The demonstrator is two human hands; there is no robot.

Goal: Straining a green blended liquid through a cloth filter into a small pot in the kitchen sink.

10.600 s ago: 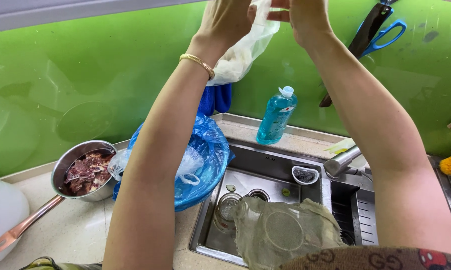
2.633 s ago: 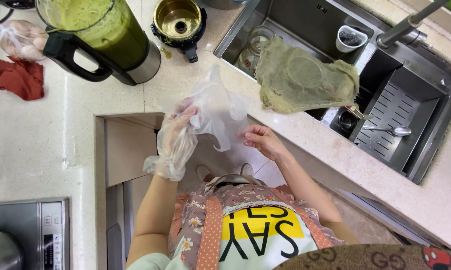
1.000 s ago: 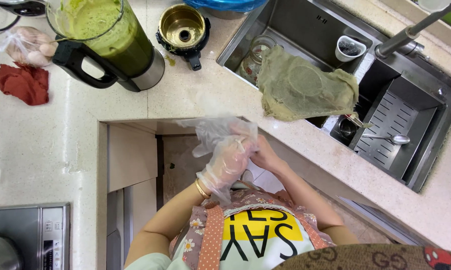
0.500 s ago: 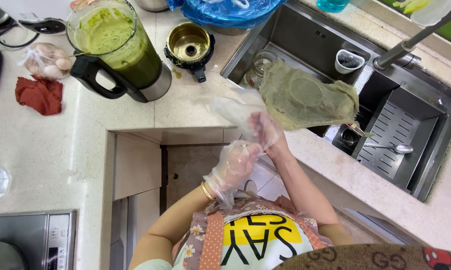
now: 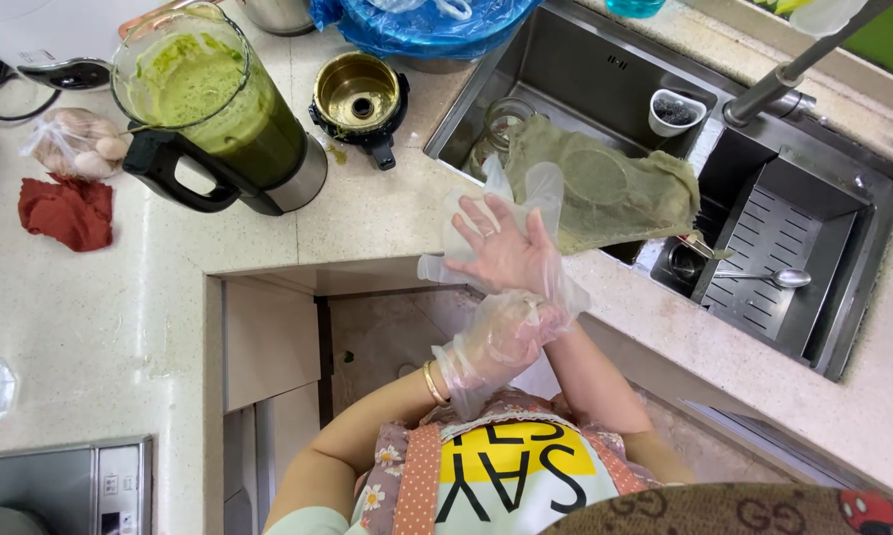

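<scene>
While gloved, left hand (image 5: 494,342) at right hand (image 5: 506,253) w/ loose plastic glove (image 5: 540,193).

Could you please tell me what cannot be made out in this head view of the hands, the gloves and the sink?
- Right hand: the clear glove is half on; how far each finger sits inside cannot be told.
- Left hand: its grip on the glove cuff blurs under crumpled plastic.
- Glass jar in the sink: mostly hidden by the green-stained cloth.
- Blue bag: cut off by the top edge.

blender jug (image 5: 230,109) left of sink (image 5: 605,69); cloth (image 5: 610,193) draped over sink edge.
</scene>
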